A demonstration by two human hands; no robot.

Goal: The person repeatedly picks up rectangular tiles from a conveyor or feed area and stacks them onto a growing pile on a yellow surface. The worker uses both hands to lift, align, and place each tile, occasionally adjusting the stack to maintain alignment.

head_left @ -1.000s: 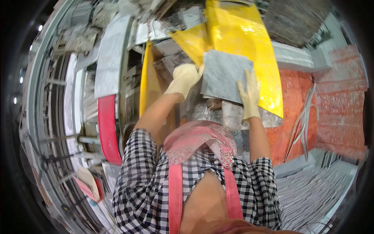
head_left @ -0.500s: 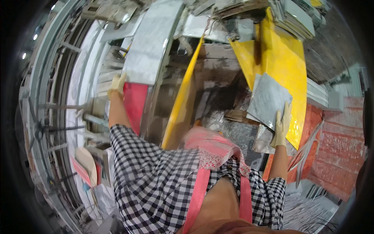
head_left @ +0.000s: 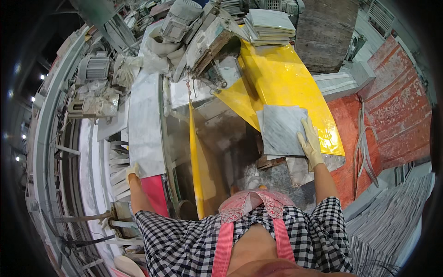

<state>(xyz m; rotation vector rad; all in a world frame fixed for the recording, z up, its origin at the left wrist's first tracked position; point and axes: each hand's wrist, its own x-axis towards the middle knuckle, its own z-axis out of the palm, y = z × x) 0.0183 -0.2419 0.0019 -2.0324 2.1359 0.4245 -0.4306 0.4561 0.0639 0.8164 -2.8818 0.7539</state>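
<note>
My left hand (head_left: 132, 171), in a pale rubber glove, is at the near left corner of a long row of grey-white stone slab (head_left: 146, 124). Its fingers are bent around the slab's edge and partly hidden. My right hand (head_left: 312, 143), gloved alike, lies with thumb and fingers spread on the right side of a square grey stone tile (head_left: 284, 131). That tile sits on a small stack beside a yellow sheet (head_left: 286, 78). Under the slab's near end shows a red-pink sheet (head_left: 155, 194).
A yellow strip (head_left: 196, 161) hangs across the dark gap between my arms. Grey motors (head_left: 94, 68) and machine parts stand at the far left. More tiles (head_left: 270, 25) are stacked at the back of the yellow sheet. Thin slabs (head_left: 392, 226) stand packed at the near right.
My view has shifted, so the scene sits differently in the picture. Both hands stay at the slab and the tile; my right hand's fingers are more spread on the tile now.
</note>
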